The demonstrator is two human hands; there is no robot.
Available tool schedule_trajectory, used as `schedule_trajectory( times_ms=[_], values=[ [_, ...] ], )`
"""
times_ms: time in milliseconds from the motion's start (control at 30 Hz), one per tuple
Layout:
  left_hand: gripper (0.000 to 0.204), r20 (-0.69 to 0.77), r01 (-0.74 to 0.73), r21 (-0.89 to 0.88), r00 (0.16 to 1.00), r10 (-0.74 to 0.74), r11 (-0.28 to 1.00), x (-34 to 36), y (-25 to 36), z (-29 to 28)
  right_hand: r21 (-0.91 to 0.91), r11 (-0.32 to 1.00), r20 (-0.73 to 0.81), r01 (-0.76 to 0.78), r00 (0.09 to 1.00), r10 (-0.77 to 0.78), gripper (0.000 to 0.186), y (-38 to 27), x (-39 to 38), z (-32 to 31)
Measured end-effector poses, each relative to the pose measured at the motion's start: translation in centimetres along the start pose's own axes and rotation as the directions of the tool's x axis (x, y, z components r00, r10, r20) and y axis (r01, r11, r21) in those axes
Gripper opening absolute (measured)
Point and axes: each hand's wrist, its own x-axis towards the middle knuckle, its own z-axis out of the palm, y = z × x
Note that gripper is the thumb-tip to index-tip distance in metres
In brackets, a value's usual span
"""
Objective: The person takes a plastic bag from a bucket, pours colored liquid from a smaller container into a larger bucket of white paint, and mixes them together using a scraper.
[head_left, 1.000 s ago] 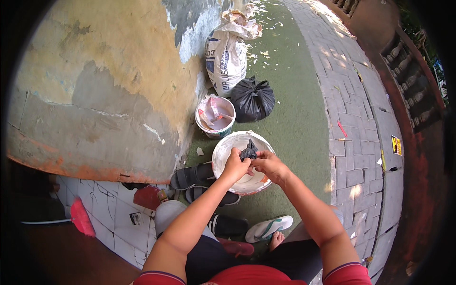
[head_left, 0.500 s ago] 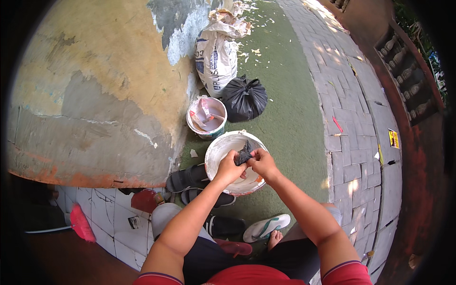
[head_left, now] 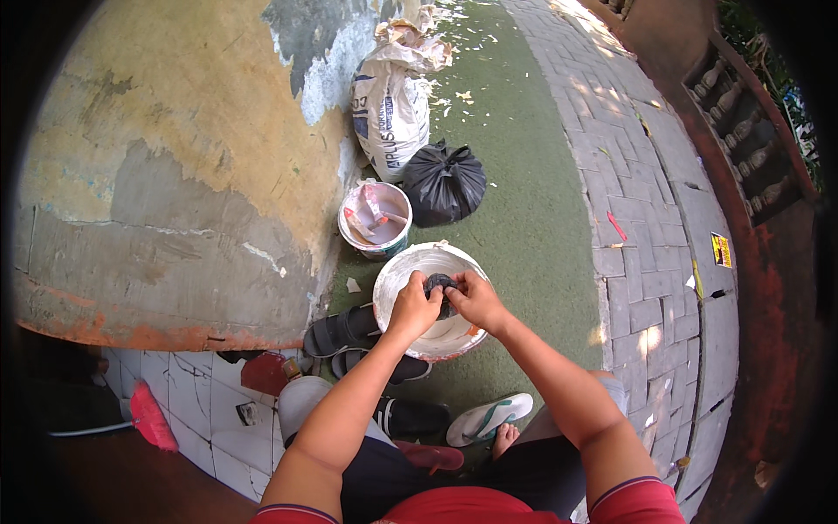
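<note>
Both my hands hold a small bunched black plastic bag [head_left: 442,283] over a white bucket [head_left: 395,272] smeared with dried residue. My left hand [head_left: 415,307] pinches its left side, with the thumb toward the middle. From the right, my right hand [head_left: 476,302] grips it with curled fingers, the thumb close to the left one. The plastic looks rounded and compact; whatever it may contain is hidden. Past the bucket's far rim stands a smaller white pail [head_left: 404,229] of pale liquid, with orange-and-white scraps in it.
A tied black garbage bag [head_left: 443,185] and a tall white sack [head_left: 391,118] stand beyond the pail, along the peeling wall [head_left: 175,157]. Dark sandals [head_left: 342,329] lie left of the bucket, and a white flip-flop [head_left: 489,419] near my foot. Grey paving [head_left: 646,288] runs along the right.
The black plastic has gone from a loose bunch with a raised end to a rounder, tighter bundle. My fingers have shifted, with both thumbs now on its near side.
</note>
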Motion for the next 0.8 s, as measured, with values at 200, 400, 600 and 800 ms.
schedule_trajectory(
  times_ms=[200, 400, 600, 800],
  values=[
    [0.039, 0.023, 0.073, 0.019, 0.997, -0.073, 0.997, -0.1, 1.2, -0.6, -0.309, 0.932, -0.058, 0.192, 0.974, -0.22, 0.035, -3.4, -1.5, 0.2],
    [0.031, 0.211, 0.057, -0.288, 0.977, 0.005, 0.956, 1.2, -3.1, 0.1, -0.213, 0.977, -0.03, -0.016, 0.999, 0.01, 0.028, -4.2, -1.7, -0.1],
    [0.023, 0.213, 0.187, -0.411, 0.971, -0.105, 0.892, 0.8, -1.0, 0.1, -0.305, 0.933, -0.14, 0.19, 0.96, -0.241, 0.022, -3.9, -1.8, 0.0],
    [0.02, 0.041, 0.062, -0.136, 0.998, -0.057, 0.989, 0.9, -1.8, 0.2, -0.371, 0.877, -0.143, 0.307, 0.914, -0.38, 0.02, -4.4, -2.3, 0.8]
  ],
)
